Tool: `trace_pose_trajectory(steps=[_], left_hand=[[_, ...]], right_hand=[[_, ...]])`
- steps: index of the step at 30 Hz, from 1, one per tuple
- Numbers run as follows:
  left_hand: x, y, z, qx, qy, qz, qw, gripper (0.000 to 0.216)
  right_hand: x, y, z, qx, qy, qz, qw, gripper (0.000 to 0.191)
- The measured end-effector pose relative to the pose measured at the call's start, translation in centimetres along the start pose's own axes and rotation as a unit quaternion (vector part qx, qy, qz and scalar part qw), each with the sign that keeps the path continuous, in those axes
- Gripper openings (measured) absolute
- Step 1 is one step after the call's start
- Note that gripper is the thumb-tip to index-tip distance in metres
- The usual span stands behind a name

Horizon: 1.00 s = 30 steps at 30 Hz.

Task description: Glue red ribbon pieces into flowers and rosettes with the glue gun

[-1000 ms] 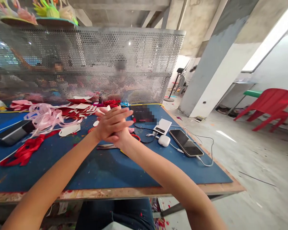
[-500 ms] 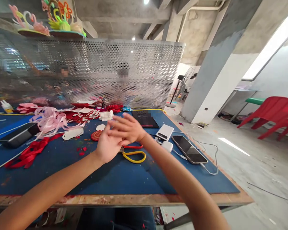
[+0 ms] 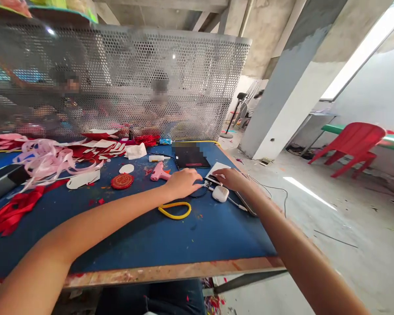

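My left hand point(image 3: 184, 183) reaches over the blue table mat, thumb and fingers apart, its tips close to a thin dark cable point(image 3: 204, 187). My right hand point(image 3: 231, 178) has bent fingers on the near edge of a white power bank point(image 3: 219, 167), which lies flat. Just in front sits a white earbud case point(image 3: 220, 194) with a white cable. A phone point(image 3: 248, 204) is mostly hidden under my right forearm. Below my left wrist shows the yellow handle loop of scissors point(image 3: 175, 217); my arm covers the rest. Behind that wrist lies a pink glue gun point(image 3: 159, 172).
A black tablet-like slab point(image 3: 193, 159) lies behind the power bank. Left are a red round medallion point(image 3: 122, 180), pink ribbon point(image 3: 46, 159), red ribbon point(image 3: 19, 212) and a black case point(image 3: 5, 181). A perforated metal screen point(image 3: 197, 83) borders the back; two people sit beyond.
My hands were touching each other above the scissors; they have parted. Both moved right, the right one onto the power bank, the left toward the cable. The view has tilted down and turned right.
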<state>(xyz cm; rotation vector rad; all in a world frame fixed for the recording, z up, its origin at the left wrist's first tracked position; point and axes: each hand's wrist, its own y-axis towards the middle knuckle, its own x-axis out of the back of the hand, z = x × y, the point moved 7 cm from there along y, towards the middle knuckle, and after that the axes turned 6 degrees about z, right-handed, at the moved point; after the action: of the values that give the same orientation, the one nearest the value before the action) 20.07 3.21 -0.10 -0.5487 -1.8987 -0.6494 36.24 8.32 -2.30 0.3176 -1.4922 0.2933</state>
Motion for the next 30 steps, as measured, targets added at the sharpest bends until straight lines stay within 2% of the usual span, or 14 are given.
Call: trace_pose_trajectory(steps=[3,7,9,14,20,24,27,30], left_hand=[[-2.2,3.8,0.4,0.005,0.029,0.030,0.999,0.023],[-4.1,5.7,0.6,-0.005,0.043,0.070,0.997,0.019],[-4.5,5.9,0.3,-0.019,0.045,0.083,0.995,0.020],[-4.9,6.2,-0.5,-0.042,0.048,0.112,0.992,0.024],[-5.6,7.1,-0.5,-0.055,0.035,0.148,0.987,0.025],[-5.9,7.2,-0.6,-0.067,0.039,0.145,0.986,0.022],[-5.8,6.8,-0.9,-0.060,0.054,0.137,0.987,0.019],[-5.4,6.3,-2.5,-0.123,0.080,0.105,0.984,0.016]], right_hand=[[-0.6,-0.1,0.1,-0.023,-0.016,0.013,1.000,0.024],[-0.5,-1.1,0.0,-0.021,-0.012,-0.005,1.000,0.046],[-0.5,-1.6,-0.1,-0.016,-0.001,-0.020,1.000,0.051],[-0.9,-1.9,-0.3,-0.019,0.028,-0.064,0.997,0.048],[-2.1,-2.7,-0.5,-0.007,0.076,-0.113,0.991,0.052],[-2.1,-3.3,-0.9,-0.022,0.125,-0.127,0.984,0.048],[-1.0,-3.8,-1.3,-0.044,0.182,-0.122,0.975,0.042],[1.4,-5.3,-1.5,-0.064,0.210,-0.149,0.964,0.032]])
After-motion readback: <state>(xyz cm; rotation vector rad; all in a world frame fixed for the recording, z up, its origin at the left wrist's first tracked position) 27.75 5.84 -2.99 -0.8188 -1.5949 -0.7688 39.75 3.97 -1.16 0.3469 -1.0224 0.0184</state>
